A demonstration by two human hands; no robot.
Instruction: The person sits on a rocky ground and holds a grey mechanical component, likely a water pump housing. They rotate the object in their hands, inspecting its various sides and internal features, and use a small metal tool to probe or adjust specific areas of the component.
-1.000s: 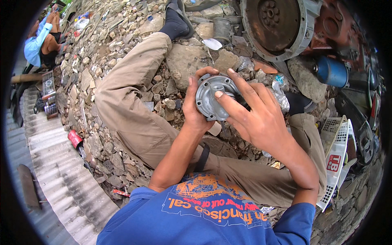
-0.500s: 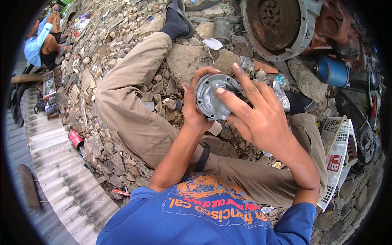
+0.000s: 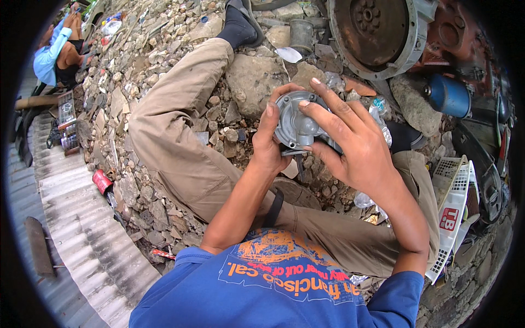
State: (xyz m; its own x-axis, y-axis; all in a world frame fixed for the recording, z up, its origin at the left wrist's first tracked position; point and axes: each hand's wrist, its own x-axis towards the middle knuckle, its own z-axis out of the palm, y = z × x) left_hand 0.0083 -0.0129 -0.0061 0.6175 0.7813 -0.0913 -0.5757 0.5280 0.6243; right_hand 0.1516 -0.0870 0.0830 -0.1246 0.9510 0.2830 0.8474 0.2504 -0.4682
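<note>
A round grey metal fuel pump (image 3: pixel 291 130), with small bolt holes round its flanged rim and a raised dome on its cover, is held above the stony ground between my legs. My left hand (image 3: pixel 266 143) cups its left side, the fingers curling behind the far edge and the thumb upright against the rim. From the right, my right hand (image 3: pixel 358 147) rests its index fingertip and thumb on the cover around the dome, while its other fingers reach over the far right side. A thin lever or stem sticks out below the pump. The underside is hidden.
A large round engine housing (image 3: pixel 377 33), a blue cylindrical filter (image 3: pixel 448 97) and a white plastic basket (image 3: pixel 451 218) lie to the right. Corrugated sheets (image 3: pixel 90 218) and a red can (image 3: pixel 101 181) are at left. Another person (image 3: pixel 57 52) sits at the far left.
The pump has shifted slightly right and tilted in my hands, showing more of its near edge and the lever below. My right fingers have slid a little over the cover.
</note>
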